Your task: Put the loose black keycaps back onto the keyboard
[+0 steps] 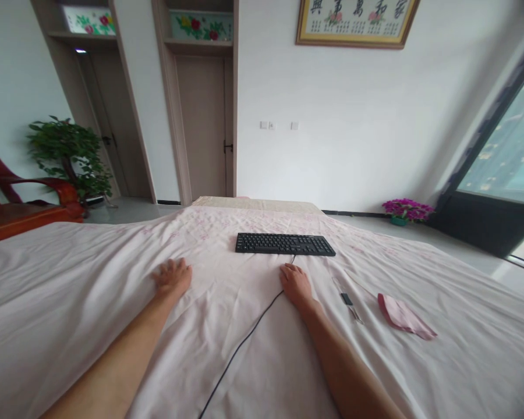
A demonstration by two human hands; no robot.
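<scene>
A black keyboard (284, 244) lies on a pale pink sheet (91, 291) that covers a wide flat surface. Its black cable (244, 337) runs back toward me between my arms. My left hand (172, 277) rests palm down on the sheet, fingers stretched flat, left of the keyboard and a little nearer to me. My right hand (296, 284) lies flat on the sheet just in front of the keyboard, fingertips beside the cable where it meets the keyboard. Neither hand holds anything.
A folded pink cloth (404, 317) and a small dark tool with a thin metal tip (350, 305) lie on the sheet right of my right hand. Beyond are a red wooden chair (21, 203), a potted plant (67, 151), two doors, purple flowers (406, 209) and a window.
</scene>
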